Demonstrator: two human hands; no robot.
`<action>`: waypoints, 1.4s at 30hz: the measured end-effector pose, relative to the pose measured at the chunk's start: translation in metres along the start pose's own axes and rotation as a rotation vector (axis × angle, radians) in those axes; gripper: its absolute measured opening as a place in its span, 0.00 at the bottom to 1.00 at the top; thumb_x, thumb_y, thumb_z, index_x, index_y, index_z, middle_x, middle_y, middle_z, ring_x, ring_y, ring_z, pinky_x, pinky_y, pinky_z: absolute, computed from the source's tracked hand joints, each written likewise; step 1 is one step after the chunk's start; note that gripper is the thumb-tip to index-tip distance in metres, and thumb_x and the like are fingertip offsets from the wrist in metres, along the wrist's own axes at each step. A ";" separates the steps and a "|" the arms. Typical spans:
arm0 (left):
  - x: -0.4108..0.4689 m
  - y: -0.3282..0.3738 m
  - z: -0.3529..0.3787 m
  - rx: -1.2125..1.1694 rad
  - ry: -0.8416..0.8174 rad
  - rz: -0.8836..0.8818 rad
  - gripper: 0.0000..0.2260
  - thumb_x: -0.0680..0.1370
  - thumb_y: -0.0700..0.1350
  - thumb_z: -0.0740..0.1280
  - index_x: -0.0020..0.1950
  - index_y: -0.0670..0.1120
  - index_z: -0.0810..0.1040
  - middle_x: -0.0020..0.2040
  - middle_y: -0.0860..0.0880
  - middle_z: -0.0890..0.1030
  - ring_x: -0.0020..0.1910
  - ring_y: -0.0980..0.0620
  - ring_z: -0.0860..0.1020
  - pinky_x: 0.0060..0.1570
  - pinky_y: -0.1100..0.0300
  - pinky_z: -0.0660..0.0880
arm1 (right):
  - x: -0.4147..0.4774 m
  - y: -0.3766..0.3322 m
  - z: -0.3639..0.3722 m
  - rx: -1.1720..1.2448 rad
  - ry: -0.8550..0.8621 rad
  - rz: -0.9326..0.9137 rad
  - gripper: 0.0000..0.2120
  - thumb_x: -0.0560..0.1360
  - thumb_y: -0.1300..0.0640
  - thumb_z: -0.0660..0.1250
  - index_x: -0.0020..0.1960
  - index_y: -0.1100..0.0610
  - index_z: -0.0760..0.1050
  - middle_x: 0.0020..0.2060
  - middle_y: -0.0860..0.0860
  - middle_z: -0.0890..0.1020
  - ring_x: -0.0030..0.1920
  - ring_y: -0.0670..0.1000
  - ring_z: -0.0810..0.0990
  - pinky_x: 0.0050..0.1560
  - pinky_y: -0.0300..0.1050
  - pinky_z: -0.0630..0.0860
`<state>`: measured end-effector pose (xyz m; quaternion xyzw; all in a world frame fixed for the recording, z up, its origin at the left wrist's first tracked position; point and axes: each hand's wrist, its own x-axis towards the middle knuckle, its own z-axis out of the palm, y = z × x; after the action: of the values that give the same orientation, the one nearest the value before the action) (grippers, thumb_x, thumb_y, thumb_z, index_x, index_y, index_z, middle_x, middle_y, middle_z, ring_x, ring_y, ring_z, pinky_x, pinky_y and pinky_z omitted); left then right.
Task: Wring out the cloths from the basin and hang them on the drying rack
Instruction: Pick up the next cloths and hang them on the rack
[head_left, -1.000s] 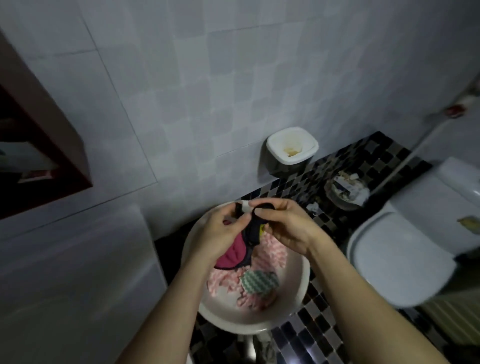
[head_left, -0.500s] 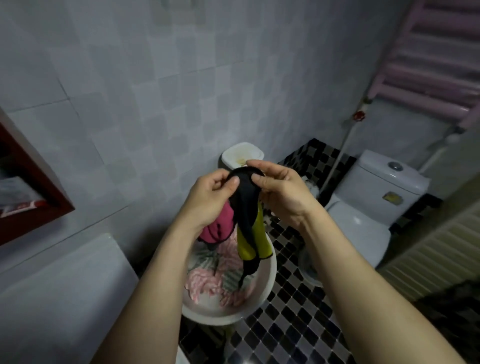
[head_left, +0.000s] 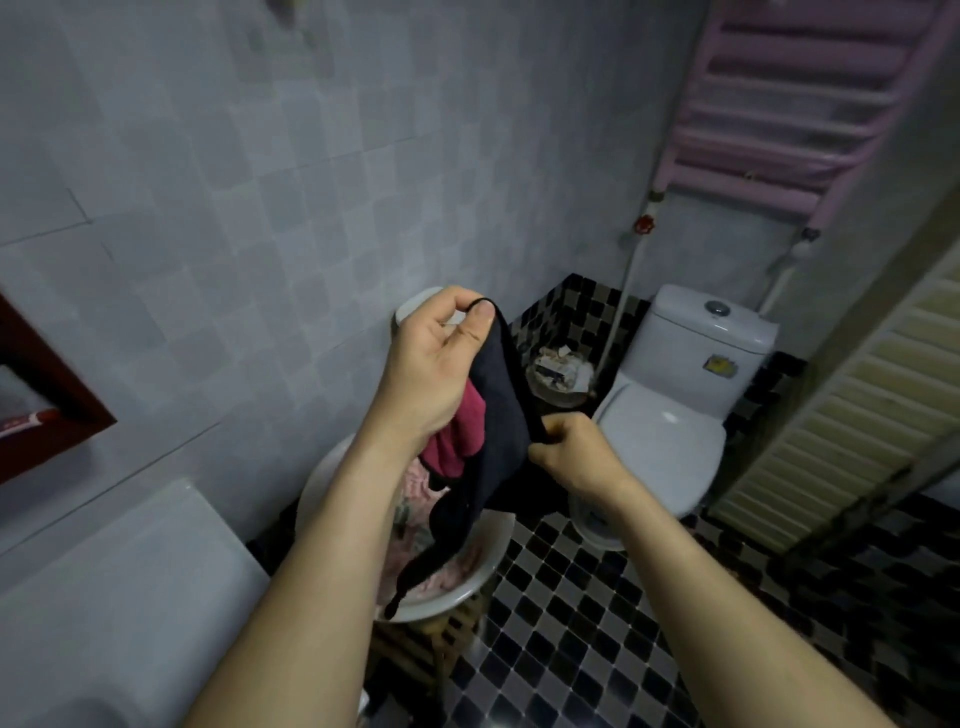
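I hold a black cloth with a magenta part (head_left: 496, 415) up above the white basin (head_left: 488, 566). My left hand (head_left: 436, 364) pinches its top edge between thumb and fingers. Lower and to the right, my right hand (head_left: 571, 452) grips its black edge. The cloth's dark tail hangs down to the basin's front rim. Pink and pale patterned cloths (head_left: 415, 493) lie in the basin, mostly hidden behind my left forearm and the hanging cloth. The pink drying rack (head_left: 789, 98) is mounted high on the wall at the upper right.
A white toilet (head_left: 680, 395) stands to the right of the basin, with a small waste bin (head_left: 558, 376) beside it. The basin rests on a wooden stool (head_left: 436, 639) on the black-and-white tiled floor. A white appliance (head_left: 114, 597) fills the lower left. A louvred door (head_left: 857, 415) is on the right.
The view has tilted up, so the pink rack shows more fully. My hands have moved apart: the left stays at the cloth's top, the right has dropped to its lower edge, spreading the cloth.
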<state>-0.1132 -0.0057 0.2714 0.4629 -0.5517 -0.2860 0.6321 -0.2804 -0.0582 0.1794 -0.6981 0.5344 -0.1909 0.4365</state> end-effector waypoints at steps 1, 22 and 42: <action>-0.005 0.007 0.001 -0.036 0.019 0.011 0.08 0.78 0.48 0.64 0.39 0.54 0.78 0.37 0.35 0.77 0.38 0.46 0.75 0.40 0.52 0.72 | -0.008 0.008 -0.003 0.097 -0.007 0.056 0.04 0.70 0.59 0.68 0.41 0.57 0.81 0.38 0.55 0.86 0.41 0.56 0.85 0.46 0.56 0.82; -0.199 0.073 0.137 -0.118 -0.828 -0.296 0.11 0.81 0.40 0.62 0.61 0.47 0.79 0.53 0.50 0.83 0.53 0.58 0.80 0.49 0.71 0.72 | -0.306 0.032 -0.092 0.230 0.410 0.064 0.17 0.68 0.45 0.76 0.41 0.59 0.80 0.32 0.54 0.83 0.31 0.46 0.77 0.35 0.42 0.72; -0.193 0.110 0.174 -0.422 -0.710 -0.178 0.09 0.81 0.42 0.63 0.42 0.47 0.79 0.36 0.53 0.81 0.39 0.55 0.78 0.42 0.62 0.74 | -0.435 0.091 -0.041 0.862 0.501 0.203 0.05 0.75 0.53 0.68 0.49 0.52 0.76 0.63 0.49 0.78 0.65 0.49 0.75 0.51 0.52 0.79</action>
<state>-0.3409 0.1607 0.2810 0.2418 -0.6225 -0.5879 0.4565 -0.5179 0.3182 0.2147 -0.3320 0.5604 -0.5123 0.5597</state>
